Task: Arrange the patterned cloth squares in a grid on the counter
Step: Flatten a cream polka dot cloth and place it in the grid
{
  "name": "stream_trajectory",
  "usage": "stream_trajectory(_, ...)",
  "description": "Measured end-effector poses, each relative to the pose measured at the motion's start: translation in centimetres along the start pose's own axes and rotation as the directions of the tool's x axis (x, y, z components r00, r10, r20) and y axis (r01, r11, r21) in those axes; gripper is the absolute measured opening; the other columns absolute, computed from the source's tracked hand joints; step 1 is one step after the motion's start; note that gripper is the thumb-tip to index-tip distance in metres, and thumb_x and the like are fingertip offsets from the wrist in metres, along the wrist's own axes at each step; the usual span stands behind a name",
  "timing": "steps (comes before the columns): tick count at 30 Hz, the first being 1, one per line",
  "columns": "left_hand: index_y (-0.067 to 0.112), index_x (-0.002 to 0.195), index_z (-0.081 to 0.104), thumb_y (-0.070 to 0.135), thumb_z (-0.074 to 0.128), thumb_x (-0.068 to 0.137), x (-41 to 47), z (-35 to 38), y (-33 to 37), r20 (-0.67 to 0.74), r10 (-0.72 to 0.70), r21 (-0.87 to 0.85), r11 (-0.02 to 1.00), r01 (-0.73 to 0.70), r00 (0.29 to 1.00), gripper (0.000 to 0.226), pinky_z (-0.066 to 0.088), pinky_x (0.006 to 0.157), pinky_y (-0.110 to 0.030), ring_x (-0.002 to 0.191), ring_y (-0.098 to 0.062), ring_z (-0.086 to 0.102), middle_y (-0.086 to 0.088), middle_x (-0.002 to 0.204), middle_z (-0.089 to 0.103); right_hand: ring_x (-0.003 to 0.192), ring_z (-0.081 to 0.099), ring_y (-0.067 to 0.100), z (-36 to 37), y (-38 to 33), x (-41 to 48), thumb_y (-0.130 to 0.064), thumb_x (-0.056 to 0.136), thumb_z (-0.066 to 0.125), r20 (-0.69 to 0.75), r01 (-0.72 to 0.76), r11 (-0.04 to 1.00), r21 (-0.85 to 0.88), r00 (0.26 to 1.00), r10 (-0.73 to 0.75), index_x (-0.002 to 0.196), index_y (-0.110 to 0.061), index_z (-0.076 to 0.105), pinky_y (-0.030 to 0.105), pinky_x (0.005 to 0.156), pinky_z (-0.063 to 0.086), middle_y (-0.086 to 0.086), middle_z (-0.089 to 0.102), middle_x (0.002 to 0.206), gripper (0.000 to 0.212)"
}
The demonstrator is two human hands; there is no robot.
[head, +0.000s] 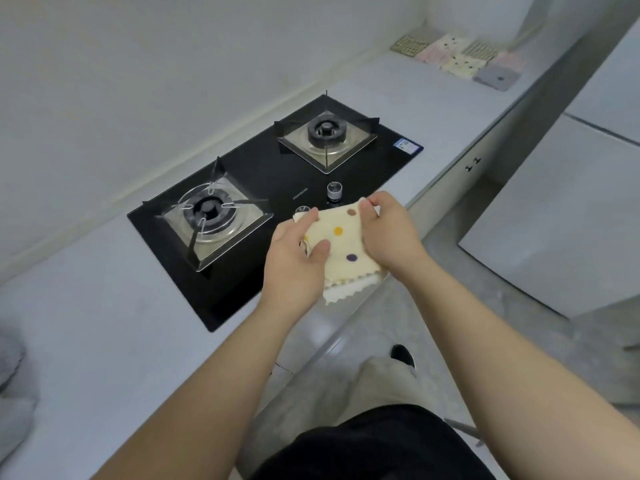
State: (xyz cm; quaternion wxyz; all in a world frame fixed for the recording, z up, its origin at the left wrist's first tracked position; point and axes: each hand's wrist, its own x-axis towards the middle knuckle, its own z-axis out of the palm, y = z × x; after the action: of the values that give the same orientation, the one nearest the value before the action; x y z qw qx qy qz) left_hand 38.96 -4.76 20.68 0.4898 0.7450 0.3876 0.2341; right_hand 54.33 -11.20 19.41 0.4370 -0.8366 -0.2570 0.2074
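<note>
Head view: at the far left edge a soft, rumpled grey fabric (14,393) lies on the counter (104,323). The counter is a smooth, matt, pale grey slab that runs along a plain white wall toward the far right corner. Set into it is a glossy black glass hob (263,181), rectangular, with two burners. The left burner (207,211) and the right burner (325,131) each sit in a square, shiny steel tray under thin black pan supports. A round metal knob (335,190) stands near the hob's front edge; a second one beside it is partly hidden by the hand and cloth. A small blue-and-white sticker (403,145) marks the hob's right corner.

Above the hob's front edge, the left hand (294,258) grips the left side of a cream dotted cloth (341,237), with the thumb laid on top and the fingers curled under. The cloth is a soft square with round brown, yellow and purple dots and a zigzag-cut lower edge. Beneath it shows a white cloth (343,292) with the same zigzag edge. The right hand (388,230) pinches the dotted cloth's upper right side, fingers curled round it.

Far back on the right, several patterned cloth squares (460,58) lie flat on the counter, edge to edge in rows: beige lattice, pink, cream with dark specks, grey. Below the counter's right edge is a pale cabinet front (485,147) with small dark handles, then a grey floor (595,348).
</note>
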Motion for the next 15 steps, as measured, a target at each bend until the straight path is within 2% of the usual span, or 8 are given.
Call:
stream_trajectory(3,0.027,0.144,0.054,0.013,0.061,0.100,4.2,5.9,2.1,0.021,-0.013,0.015,1.000,0.013,1.000,0.047,0.049,0.078,-0.008,0.090,0.027,0.048,0.008,0.131,0.047,0.097,0.059,0.018,-4.2,3.0,5.8,-0.040,0.108,0.038,0.029,-0.044,0.998,0.040,0.999,0.042,0.122,-0.022,0.056,0.033,0.080,0.045,-0.004,0.060,0.106,0.029)
stream_trajectory(7,0.029,0.146,0.051,0.015,0.059,0.101,9.9,14.4,6.2,0.046,-0.069,0.055,0.996,0.066,0.997,0.048,0.046,0.068,-0.004,0.085,0.031,0.046,0.009,0.136,0.044,0.088,0.060,0.014,-11.0,6.3,13.2,-0.045,0.107,0.034,0.076,-0.122,0.992,-0.011,0.990,0.123,0.119,-0.025,0.053,0.031,0.069,0.043,-0.002,0.063,0.104,0.030)
stream_trajectory(9,0.027,0.147,0.049,0.015,0.057,0.102,12.4,18.3,8.3,0.068,-0.081,0.054,0.996,0.078,0.994,0.048,0.042,0.062,0.001,0.076,0.033,0.046,0.008,0.135,0.045,0.094,0.062,0.021,-14.6,7.3,16.3,-0.045,0.108,0.029,0.086,-0.138,0.989,-0.049,0.986,0.142,0.122,-0.017,0.057,0.034,0.078,0.047,0.002,0.064,0.106,0.042)
stream_trajectory(10,0.026,0.148,0.048,0.015,0.057,0.102,13.8,20.1,9.2,0.083,-0.095,0.050,0.995,0.091,0.992,0.048,0.040,0.060,0.002,0.076,0.031,0.047,0.008,0.136,0.045,0.095,0.062,0.025,-16.3,7.9,17.8,-0.045,0.108,0.028,0.083,-0.153,0.987,-0.048,0.984,0.157,0.116,-0.011,0.060,0.036,0.083,0.049,0.006,0.066,0.104,0.048)
stream_trajectory(11,0.026,0.149,0.047,0.016,0.057,0.102,15.1,21.7,10.1,0.100,-0.110,0.048,0.993,0.106,0.989,0.049,0.041,0.060,0.002,0.081,0.027,0.051,0.007,0.138,0.045,0.091,0.063,0.028,-17.7,8.5,19.3,-0.044,0.107,0.027,0.077,-0.167,0.985,-0.038,0.983,0.170,0.106,-0.005,0.062,0.038,0.083,0.049,0.010,0.067,0.098,0.053)
stream_trajectory(13,0.027,0.150,0.045,0.018,0.059,0.100,17.7,24.5,11.3,0.131,-0.140,0.054,0.990,0.134,0.981,0.053,0.044,0.067,-0.003,0.098,0.008,0.057,0.006,0.140,0.045,0.072,0.055,0.026,-20.3,9.7,22.0,-0.037,0.108,0.029,0.073,-0.192,0.980,-0.043,0.978,0.195,0.089,0.002,0.057,0.035,0.068,0.044,0.014,0.059,0.080,0.052)
stream_trajectory(15,0.028,0.150,0.044,0.020,0.063,0.096,19.6,26.8,12.1,0.166,-0.155,0.077,0.987,0.144,0.974,0.058,0.045,0.080,-0.012,0.112,-0.007,0.056,0.005,0.140,0.045,0.060,0.040,0.019,-22.1,10.8,24.5,-0.031,0.107,0.034,0.072,-0.212,0.974,-0.076,0.973,0.218,0.077,-0.003,0.049,0.032,0.056,0.031,0.007,0.043,0.066,0.043)
